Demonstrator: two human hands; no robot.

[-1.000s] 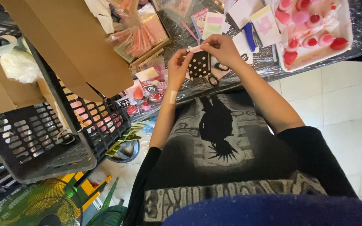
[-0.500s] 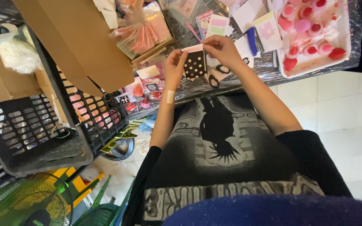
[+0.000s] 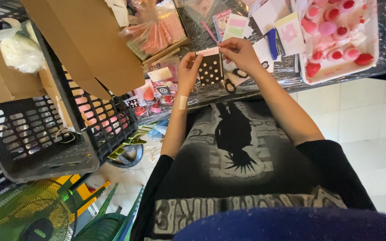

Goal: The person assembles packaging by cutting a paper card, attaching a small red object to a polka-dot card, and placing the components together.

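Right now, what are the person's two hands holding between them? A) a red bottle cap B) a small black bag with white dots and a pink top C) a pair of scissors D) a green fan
B: the left hand and the right hand each pinch the pink top edge of the small black dotted bag, held above the table edge; the scissors lie untouched on the table beneath.

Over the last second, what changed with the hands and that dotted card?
Little. Both hands held the black polka-dot card throughout: left hand on its left edge, right hand at the pink top strip. The card went from tilted to squarer, upright and more fully visible, and the hands sit slightly lower in view. Nothing was picked up or released. The scissors, white tray and black crate are unchanged.
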